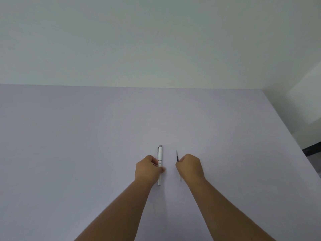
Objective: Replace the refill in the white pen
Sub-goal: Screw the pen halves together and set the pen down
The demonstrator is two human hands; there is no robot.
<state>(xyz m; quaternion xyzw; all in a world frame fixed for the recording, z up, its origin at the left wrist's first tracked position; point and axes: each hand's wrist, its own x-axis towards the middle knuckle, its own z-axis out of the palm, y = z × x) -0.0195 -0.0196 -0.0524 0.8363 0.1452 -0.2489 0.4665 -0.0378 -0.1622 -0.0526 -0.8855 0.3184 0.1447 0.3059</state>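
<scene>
A white pen [160,153] with a grey cap end and a clip lies lengthwise on the pale lilac table [86,136], its cap end pointing away from me. My left hand [149,168] is closed around the pen's middle, and the pen's lower tip shows below the hand. A thin refill [177,156] with a dark upper part and a fine tip sticks out above my right hand [190,166], which is closed on it. The refill's clear lower end shows faintly below that hand. The two hands are a short gap apart.
The table runs back to a plain white wall [156,40]. Its right edge [286,133] slants toward me, with a dark floor strip [311,150] beyond it.
</scene>
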